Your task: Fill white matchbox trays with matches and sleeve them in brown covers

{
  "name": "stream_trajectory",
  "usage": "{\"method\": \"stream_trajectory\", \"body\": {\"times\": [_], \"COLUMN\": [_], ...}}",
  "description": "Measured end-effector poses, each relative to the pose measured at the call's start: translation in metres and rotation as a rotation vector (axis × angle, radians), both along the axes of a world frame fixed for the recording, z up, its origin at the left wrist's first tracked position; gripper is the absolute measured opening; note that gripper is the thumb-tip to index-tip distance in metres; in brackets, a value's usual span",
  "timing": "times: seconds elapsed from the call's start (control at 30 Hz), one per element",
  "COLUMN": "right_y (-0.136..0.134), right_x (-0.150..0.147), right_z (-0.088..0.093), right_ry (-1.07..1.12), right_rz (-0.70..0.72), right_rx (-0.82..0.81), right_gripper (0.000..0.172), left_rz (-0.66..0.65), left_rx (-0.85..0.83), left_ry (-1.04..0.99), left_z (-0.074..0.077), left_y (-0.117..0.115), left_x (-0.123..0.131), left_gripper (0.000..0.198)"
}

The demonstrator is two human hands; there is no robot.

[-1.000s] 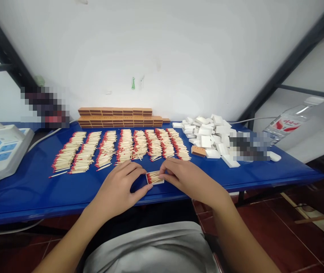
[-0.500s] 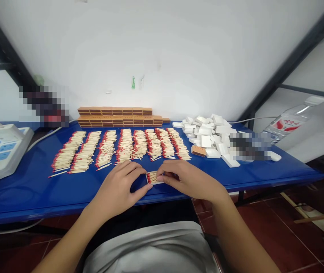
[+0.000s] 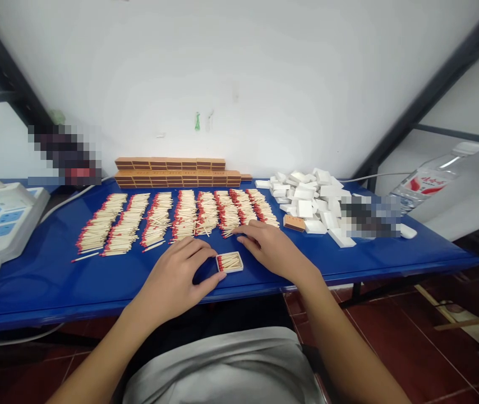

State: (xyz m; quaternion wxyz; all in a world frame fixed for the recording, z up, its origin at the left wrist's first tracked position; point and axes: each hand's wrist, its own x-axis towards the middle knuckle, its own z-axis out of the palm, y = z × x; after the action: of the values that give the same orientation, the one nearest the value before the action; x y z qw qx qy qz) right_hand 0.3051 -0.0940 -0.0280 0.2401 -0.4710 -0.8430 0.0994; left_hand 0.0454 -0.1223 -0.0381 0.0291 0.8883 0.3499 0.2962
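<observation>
In the head view a small white matchbox tray (image 3: 233, 271) lies near the table's front edge, holding a layer of red-tipped matches. My left hand (image 3: 183, 270) grips the tray's left end between thumb and fingers. Beyond and to the right of the tray, my right hand (image 3: 268, 246) reaches the near end of a row of matches (image 3: 226, 213), its thumb and forefinger apart. Several more rows of loose matches (image 3: 101, 224) lie side by side across the table. I cannot make out any match between the right fingers.
Stacked brown matchboxes (image 3: 176, 178) line the wall. A heap of white trays (image 3: 305, 209) and one brown matchbox (image 3: 294, 223) are to the right, near a plastic bottle (image 3: 428, 179). A power strip (image 3: 6, 224) with cables stands left on the blue table (image 3: 138, 289).
My right hand has left the tray and moved up and away to the near end of a match row. The tray's right end is now uncovered. My left hand has stayed in place.
</observation>
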Motion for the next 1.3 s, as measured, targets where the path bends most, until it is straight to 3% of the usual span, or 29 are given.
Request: {"method": "stream_trajectory", "body": {"times": [0.73, 1.3], "right_y": [0.0023, 0.0006], "right_x": [-0.0024, -0.0018], "right_z": [-0.0022, 0.0048], "right_ry": [0.014, 0.044], "right_rz": [0.015, -0.013], "right_rx": [-0.009, -0.049], "right_gripper": [0.028, 0.011], "left_rz": [-0.004, -0.007], "left_rx": [0.009, 0.007], "left_ry": [0.003, 0.005], "left_z": [0.0009, 0.0014], "left_y": [0.0003, -0.0005], "left_x": [0.0005, 0.0006], "left_gripper": [0.020, 0.021]}}
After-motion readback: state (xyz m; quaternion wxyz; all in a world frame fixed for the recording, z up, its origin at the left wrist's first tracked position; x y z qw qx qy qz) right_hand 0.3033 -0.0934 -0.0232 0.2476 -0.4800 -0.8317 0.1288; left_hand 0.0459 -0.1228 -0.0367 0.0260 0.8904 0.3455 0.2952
